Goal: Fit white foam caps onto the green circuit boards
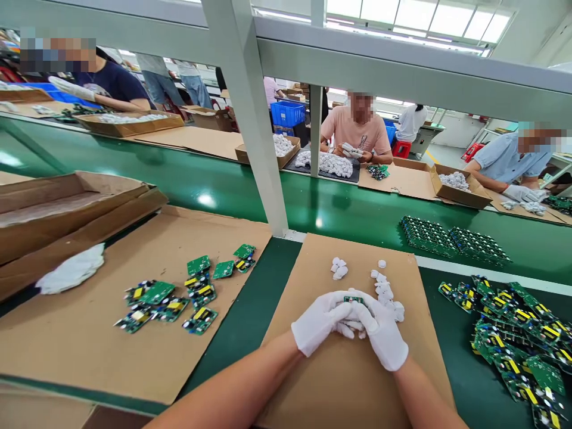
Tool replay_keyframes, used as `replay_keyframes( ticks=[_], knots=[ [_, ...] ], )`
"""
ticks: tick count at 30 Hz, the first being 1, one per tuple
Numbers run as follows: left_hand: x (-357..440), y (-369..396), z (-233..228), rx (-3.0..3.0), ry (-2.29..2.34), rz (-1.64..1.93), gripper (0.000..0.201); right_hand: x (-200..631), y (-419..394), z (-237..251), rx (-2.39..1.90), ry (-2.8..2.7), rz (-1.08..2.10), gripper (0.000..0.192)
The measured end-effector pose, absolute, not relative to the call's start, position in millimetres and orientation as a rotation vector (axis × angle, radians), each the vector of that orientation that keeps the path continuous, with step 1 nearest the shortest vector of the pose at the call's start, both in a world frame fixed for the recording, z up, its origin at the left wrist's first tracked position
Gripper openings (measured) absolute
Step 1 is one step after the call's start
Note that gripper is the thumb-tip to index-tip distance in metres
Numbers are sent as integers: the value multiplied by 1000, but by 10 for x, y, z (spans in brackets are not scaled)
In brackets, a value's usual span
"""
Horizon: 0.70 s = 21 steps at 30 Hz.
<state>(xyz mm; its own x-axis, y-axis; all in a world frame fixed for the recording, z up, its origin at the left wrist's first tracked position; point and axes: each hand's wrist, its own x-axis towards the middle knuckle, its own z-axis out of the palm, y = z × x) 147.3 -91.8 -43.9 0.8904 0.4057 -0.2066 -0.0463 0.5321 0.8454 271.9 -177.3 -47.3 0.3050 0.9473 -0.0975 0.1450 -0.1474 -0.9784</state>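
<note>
My left hand point(319, 319) and my right hand point(379, 325), both in white gloves, come together above a sheet of cardboard point(353, 387). Between their fingertips they grip a small green circuit board point(353, 300), of which only the upper edge shows. The fingers of both hands are curled and partly overlap, so most of the board is hidden. Just beyond my right hand runs a line of small white pieces point(384, 291), too small to name. A smaller cluster of similar white pieces point(339, 268) lies beyond my left hand.
Loose circuit boards point(513, 333) are heaped at right, with board panels point(451, 238) on the green belt point(205, 179) behind. More boards point(156, 301) lie on the left cardboard, near a white glove point(74, 271) and brown boxes point(67, 208). A grey post point(250, 119) rises ahead; co-workers sit opposite.
</note>
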Motion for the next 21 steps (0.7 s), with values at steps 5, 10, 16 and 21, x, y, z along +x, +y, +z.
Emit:
replay_keyframes(
  ticks=[5, 10, 16, 21],
  knots=[
    [1474, -963, -343, 1110, 367, 329, 33, 2719, -1766, -465, -1507, -1062, 996, 44],
    [1465, -954, -328, 1105, 325, 318, 36, 2761, -1767, -441, -1579, -1120, 829, 41],
    [1459, -949, -333, 1062, 301, 327, 46, 2722, -1782, -451, -1584, -1158, 917, 45],
    [1453, -960, -280, 1118, 340, 324, 40, 2703, -1790, -425, -1557, -1175, 922, 40]
  ],
)
